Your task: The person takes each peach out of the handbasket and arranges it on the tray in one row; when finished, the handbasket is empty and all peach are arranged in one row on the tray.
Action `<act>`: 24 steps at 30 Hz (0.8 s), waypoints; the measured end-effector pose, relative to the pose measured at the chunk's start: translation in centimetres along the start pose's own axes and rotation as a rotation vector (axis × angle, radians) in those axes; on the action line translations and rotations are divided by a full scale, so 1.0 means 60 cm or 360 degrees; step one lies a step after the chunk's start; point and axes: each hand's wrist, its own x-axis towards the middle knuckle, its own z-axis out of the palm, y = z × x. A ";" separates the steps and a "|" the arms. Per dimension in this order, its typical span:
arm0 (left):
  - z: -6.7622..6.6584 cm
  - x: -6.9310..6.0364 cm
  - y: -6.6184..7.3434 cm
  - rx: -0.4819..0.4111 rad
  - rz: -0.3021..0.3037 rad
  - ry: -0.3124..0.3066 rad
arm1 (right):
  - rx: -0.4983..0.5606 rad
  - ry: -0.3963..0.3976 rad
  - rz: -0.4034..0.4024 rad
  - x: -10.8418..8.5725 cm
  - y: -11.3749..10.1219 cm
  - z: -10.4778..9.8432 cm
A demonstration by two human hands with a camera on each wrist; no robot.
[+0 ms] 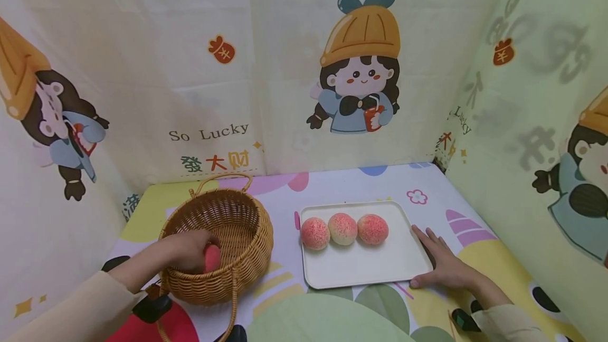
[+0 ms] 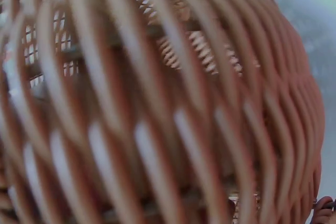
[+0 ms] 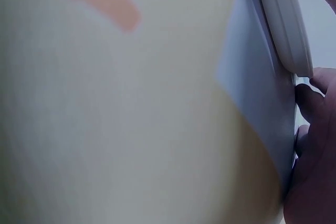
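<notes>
Inside the wicker basket [image 1: 266,226] on the left, my left hand [image 1: 190,249] grips a pink peach [image 1: 212,258]; part of the peach is hidden by the fingers and the rim. The left wrist view is filled by the basket's woven wall [image 2: 157,103]. My right hand [image 1: 446,265] lies at the right edge of a white tray [image 1: 380,268], fingers extended and spread, touching its side. In the right wrist view the tray's edge [image 3: 286,30] is beside the fingers [image 3: 310,100]. A row of peaches sits on the tray: a left one [image 1: 315,234], a middle one [image 1: 343,229] and a right one [image 1: 372,229].
A patterned cloth [image 1: 342,189] covers the table. The basket's handles [image 1: 233,300] stick out, one at the back and one hanging at the front. Printed curtains [image 1: 285,67] enclose the table at the back and both sides.
</notes>
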 end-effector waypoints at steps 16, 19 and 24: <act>-0.036 0.000 0.034 -0.0918 0.0148 0.0408 | 0.0005 -0.0001 -0.0002 -0.001 -0.005 -0.001; -0.041 0.006 0.049 -0.1013 0.0201 0.0459 | 0.0011 -0.0002 -0.0002 -0.001 -0.006 -0.002; -0.047 0.022 0.081 -0.1285 0.0282 0.0487 | 0.0030 -0.0002 -0.0007 0.000 -0.004 -0.001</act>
